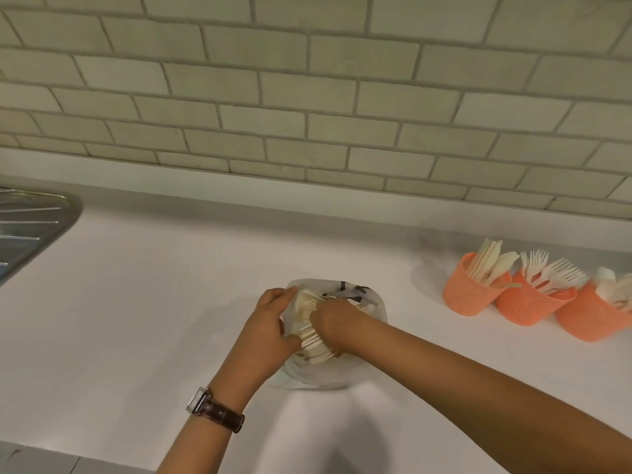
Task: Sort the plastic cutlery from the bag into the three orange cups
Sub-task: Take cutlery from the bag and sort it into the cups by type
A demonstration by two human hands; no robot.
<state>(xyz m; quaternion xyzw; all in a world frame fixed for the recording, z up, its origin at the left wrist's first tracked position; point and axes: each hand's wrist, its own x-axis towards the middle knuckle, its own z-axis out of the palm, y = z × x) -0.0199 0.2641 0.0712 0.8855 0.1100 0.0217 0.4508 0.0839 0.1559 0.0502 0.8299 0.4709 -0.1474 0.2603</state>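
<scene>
A thin white plastic bag lies on the white counter at centre, with a bundle of cream plastic cutlery showing in its mouth. My left hand grips the bag's left edge and holds it apart. My right hand reaches into the bag, fingers closed among the cutlery. At the right stand three orange perforated cups: the left cup holds knives, the middle cup holds forks, the right cup holds spoons and is cut by the frame edge.
A steel sink drainboard sits at the far left. A tiled wall rises behind the counter. The counter's front edge runs along the lower left. A watch is on my left wrist.
</scene>
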